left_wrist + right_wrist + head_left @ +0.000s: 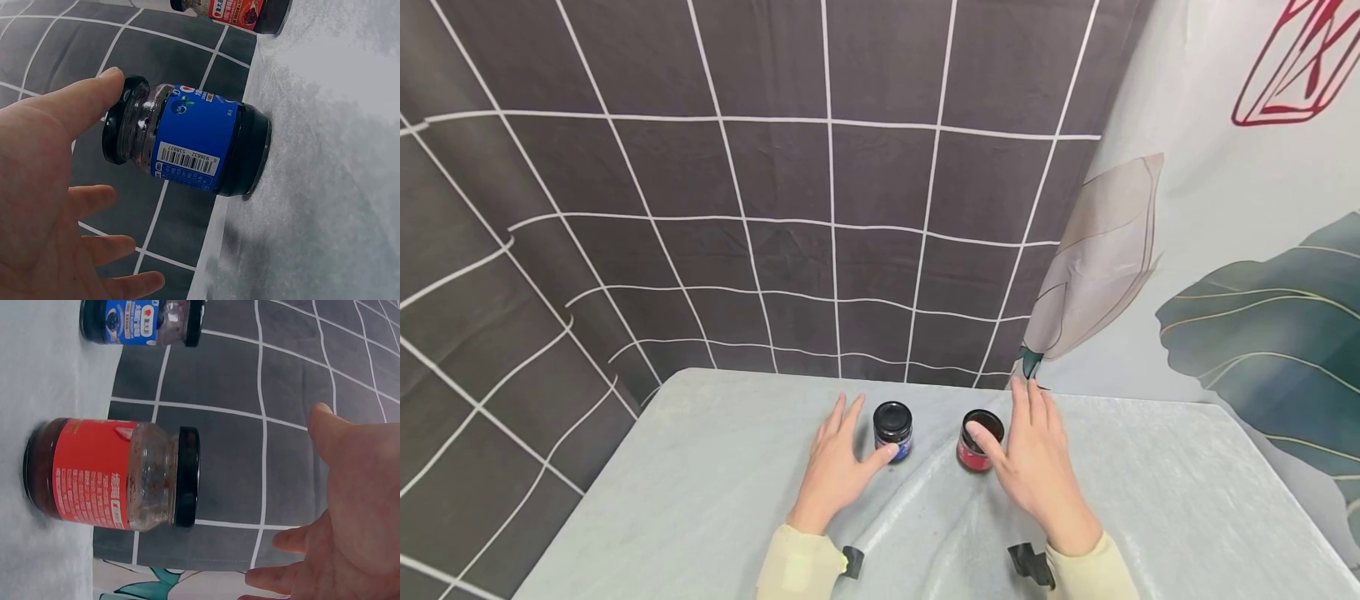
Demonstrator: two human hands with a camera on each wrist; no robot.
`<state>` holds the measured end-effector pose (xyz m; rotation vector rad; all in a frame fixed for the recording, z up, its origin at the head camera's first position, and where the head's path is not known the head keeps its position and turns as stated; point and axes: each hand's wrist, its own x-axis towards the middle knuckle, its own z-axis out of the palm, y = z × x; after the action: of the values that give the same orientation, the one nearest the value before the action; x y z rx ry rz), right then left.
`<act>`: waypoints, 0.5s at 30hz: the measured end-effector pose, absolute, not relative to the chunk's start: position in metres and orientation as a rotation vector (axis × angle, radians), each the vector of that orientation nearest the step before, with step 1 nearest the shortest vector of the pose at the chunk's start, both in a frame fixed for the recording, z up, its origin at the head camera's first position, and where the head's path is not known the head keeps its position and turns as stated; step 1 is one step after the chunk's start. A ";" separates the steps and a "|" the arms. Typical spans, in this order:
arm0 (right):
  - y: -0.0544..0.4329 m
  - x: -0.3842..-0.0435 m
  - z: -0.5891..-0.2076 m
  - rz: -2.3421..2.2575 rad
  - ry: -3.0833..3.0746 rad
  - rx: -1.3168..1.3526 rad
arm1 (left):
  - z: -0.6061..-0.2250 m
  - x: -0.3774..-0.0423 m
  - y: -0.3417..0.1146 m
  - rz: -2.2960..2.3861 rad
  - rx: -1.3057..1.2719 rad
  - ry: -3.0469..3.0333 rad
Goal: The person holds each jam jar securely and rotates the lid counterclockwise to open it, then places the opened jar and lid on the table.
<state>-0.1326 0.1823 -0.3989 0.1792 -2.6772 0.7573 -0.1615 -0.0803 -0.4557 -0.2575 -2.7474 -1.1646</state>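
Observation:
Two glass jars with black lids stand upright on the table, a short way apart. The blue-labelled jar (892, 429) is on the left; its barcode shows in the left wrist view. My left hand (841, 473) is beside it, fingers spread, with the thumb tip right at the lid in the left wrist view. The red-labelled jar (976, 460) stands on the right, its dark contents low in the glass. Near it my right hand (1037, 458) is held with straight, spread fingers, and a gap shows between hand and lid in the right wrist view.
A pale cloth (700, 500) with creases covers the table. Behind it hangs a dark grey curtain (775, 175) with white grid lines. To the right is a white leaf-patterned curtain (1210, 200). Black straps (1030, 564) sit by both wrists.

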 end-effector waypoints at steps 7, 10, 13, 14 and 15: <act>0.177 -0.133 -0.398 0.776 -2.706 0.185 | -0.457 -0.162 -0.079 -1.195 -0.253 -2.740; 0.174 -0.133 -0.399 0.775 -2.702 0.193 | -0.457 -0.161 -0.078 -1.191 -0.255 -2.739; 0.172 -0.133 -0.400 0.770 -2.694 0.208 | -0.457 -0.161 -0.077 -1.195 -0.254 -2.739; 0.172 -0.133 -0.400 0.769 -2.691 0.214 | -0.457 -0.161 -0.077 -1.198 -0.254 -2.737; 0.171 -0.133 -0.400 0.767 -2.689 0.219 | -0.457 -0.161 -0.077 -1.201 -0.253 -2.737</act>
<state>-0.1332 0.1707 -0.4001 0.2188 -2.6888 0.7672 -0.1607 -0.0766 -0.4567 -0.2529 -2.7368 -1.2009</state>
